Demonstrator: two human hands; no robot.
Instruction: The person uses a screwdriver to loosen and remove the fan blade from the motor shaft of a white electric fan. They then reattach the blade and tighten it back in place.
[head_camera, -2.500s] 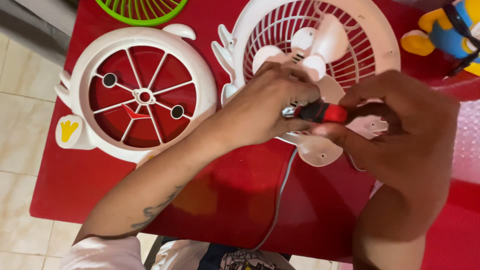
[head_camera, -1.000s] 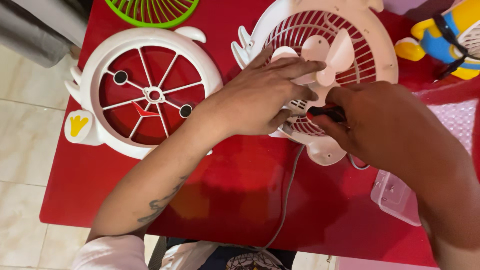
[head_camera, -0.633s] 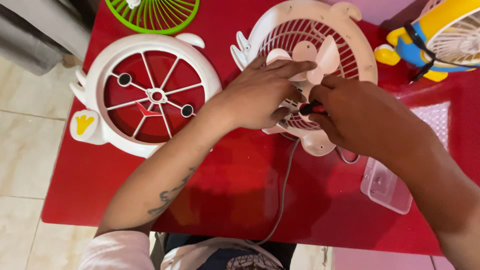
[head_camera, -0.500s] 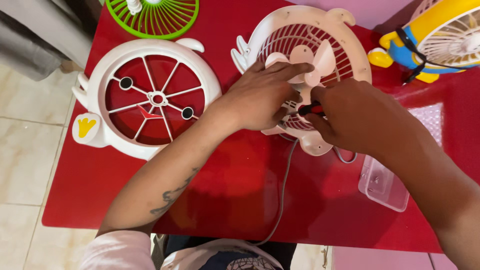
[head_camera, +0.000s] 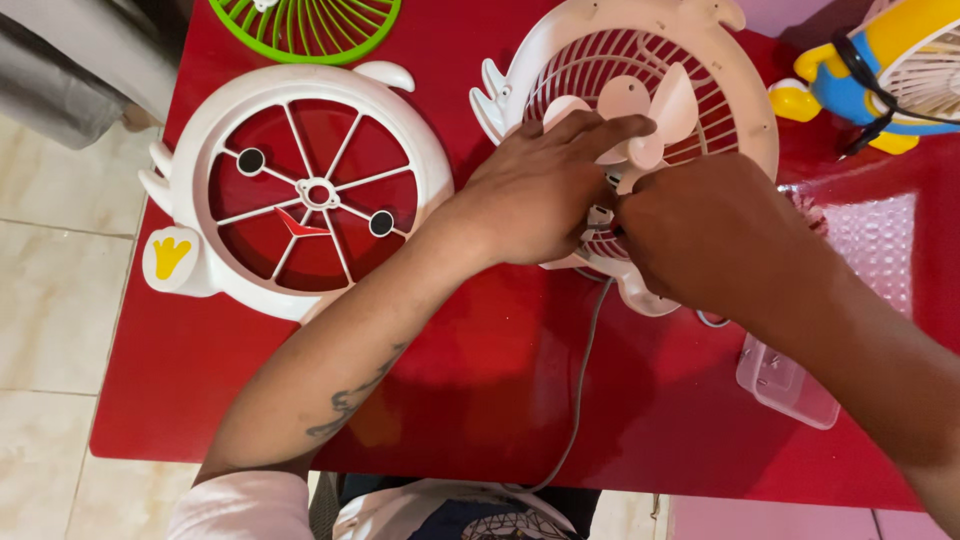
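Right hand shifted left, covering screwdriver; left hand steadies white fan.

Red bench, glossy surface, standing on a pale tiled floor. Lying directly on it: white fan body with pink blades, upper centre; white fan grille to its left; green grille at the far edge; clear plastic tray at right; grey cable running to the near edge.
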